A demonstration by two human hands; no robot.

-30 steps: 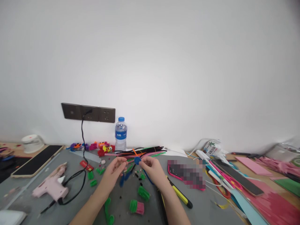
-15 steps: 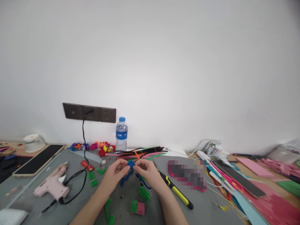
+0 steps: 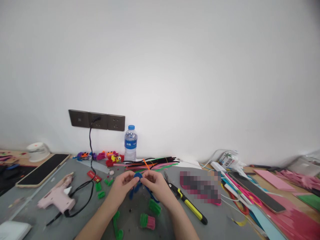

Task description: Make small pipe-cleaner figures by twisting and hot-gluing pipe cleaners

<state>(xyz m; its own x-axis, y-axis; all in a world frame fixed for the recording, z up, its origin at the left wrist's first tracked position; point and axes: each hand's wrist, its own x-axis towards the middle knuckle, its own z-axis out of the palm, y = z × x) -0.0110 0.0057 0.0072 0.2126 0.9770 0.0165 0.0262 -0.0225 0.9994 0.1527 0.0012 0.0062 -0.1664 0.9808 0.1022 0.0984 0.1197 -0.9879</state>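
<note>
**Two-Handed Pinch on a Blue Fuzzy Piece (image 3: pixel 137 175)**

The left hand (image 3: pixel 123 185) and right hand (image 3: pixel 157 186) meet above the middle of the table (image 3: pixel 212 225), the blue piece held between them. The fingers of each hand are drawn together at the tips and pinch the piece from its own side; the exact contact is partly hidden. Blue strands (image 3: pixel 131 194) hang just below; whether they join the piece cannot be told. Nearer the viewer, between the forearms, lie a green coil (image 3: pixel 154 207) and a green-and-pink bundle (image 3: pixel 147 221). Right of the right hand rests a tool with a yellow-and-black handle (image 3: pixel 191 209). Beyond the hands, a pile of coloured stems (image 3: pixel 162 162) lies near an upright water bottle (image 3: pixel 130 144). At left, a pale pink glue gun (image 3: pixel 57 200) lies on its side, with a black cord (image 3: pixel 90 141) reaching the wall socket (image 3: pixel 96 121).
</note>
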